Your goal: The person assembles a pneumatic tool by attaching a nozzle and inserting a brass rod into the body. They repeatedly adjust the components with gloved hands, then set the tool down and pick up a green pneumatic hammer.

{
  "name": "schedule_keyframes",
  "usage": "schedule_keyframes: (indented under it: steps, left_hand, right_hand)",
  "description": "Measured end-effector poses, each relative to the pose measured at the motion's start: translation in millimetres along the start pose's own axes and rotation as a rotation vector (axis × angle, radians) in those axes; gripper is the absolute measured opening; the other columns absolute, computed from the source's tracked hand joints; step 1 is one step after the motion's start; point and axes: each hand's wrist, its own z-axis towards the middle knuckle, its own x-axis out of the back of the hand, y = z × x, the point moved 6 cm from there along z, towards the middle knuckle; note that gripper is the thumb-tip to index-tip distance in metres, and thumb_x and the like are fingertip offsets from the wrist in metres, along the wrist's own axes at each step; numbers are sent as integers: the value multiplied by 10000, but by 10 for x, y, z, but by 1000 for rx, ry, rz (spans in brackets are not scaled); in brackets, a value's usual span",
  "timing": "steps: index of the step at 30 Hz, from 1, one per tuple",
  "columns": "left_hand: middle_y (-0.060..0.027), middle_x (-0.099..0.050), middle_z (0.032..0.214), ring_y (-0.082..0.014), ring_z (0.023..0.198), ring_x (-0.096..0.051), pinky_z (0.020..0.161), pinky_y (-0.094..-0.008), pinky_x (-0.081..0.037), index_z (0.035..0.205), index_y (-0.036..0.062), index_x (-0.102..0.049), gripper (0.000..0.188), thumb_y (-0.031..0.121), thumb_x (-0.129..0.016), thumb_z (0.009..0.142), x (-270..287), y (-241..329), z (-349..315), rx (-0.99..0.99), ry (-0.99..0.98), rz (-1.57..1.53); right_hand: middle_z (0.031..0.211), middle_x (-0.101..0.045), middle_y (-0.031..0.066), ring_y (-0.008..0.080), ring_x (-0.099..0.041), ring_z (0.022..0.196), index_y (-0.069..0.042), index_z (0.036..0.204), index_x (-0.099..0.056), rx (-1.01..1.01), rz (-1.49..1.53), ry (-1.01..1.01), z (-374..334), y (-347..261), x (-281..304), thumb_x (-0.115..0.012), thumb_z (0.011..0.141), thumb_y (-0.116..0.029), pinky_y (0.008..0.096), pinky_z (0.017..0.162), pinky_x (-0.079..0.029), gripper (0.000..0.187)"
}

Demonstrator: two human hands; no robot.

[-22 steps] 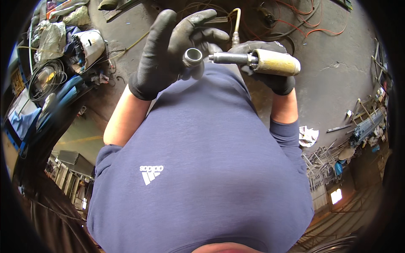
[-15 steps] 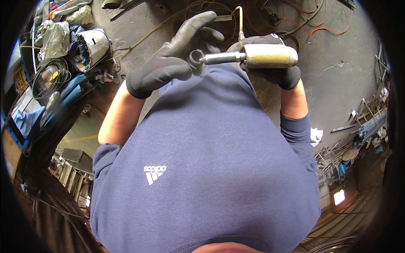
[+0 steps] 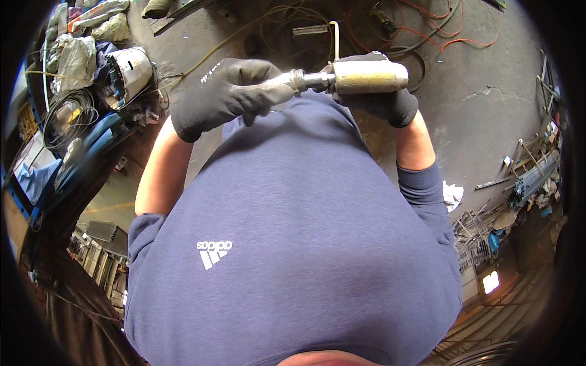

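A scuffed yellow cylinder point(image 3: 369, 77) with a metal rod point(image 3: 317, 80) lies level in front of my torso. It looks like a small hydraulic or pneumatic cylinder. My right hand point(image 3: 381, 105), in a black glove, is closed around the body from behind and below. My left hand point(image 3: 223, 91), in a matching glove, has its thumb and fingers closed on the rod's left end, hiding the ring there. Threads and a nut-like collar point(image 3: 298, 80) show beside those fingertips. From the body's left end a thin bent tube point(image 3: 336, 39) stands up.
On the concrete floor ahead lie orange hoses point(image 3: 452, 44), a dark hose point(image 3: 421, 67) and a flat metal piece point(image 3: 310, 29). Bags, a coiled cable point(image 3: 70, 116) and a white helmet-like shell point(image 3: 133, 67) crowd the left. Metal stock point(image 3: 534, 177) is piled at the right.
My left hand, spread around the ring end before, has closed on it. The cylinder and my right hand have shifted slightly left in view; less of the rod shows.
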Motion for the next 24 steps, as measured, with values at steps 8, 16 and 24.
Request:
schedule_keyframes:
  steps: [8,16,24]
  left_hand:
    - [-17,-685,860,-114,705,-619,664,-300,-524,1137,20,-754,272,272,-725,1038,-271,279,122,-359,309,597]
    - [-119,-740,948,-265,814,-743,703,-367,-587,1236,56,-688,332,282,-744,999,-394,396,179,-385,424,1108]
    - [-104,-733,1059,-225,935,-747,828,-342,-614,1308,68,-648,444,237,-817,933,-403,528,208,-570,506,936]
  right_hand:
    - [945,-768,52,244,-732,841,-105,1076,-762,-128,142,-47,-57,183,-176,-875,816,-205,378,758,-585,301]
    - [1042,-743,20,240,-705,939,-148,1153,-724,137,-305,-10,-134,72,-102,-838,867,-258,388,862,-551,327]
    - [1053,-764,45,247,-731,940,-129,1183,-734,-267,443,-28,-120,233,-86,-848,884,-237,379,853,-581,338]
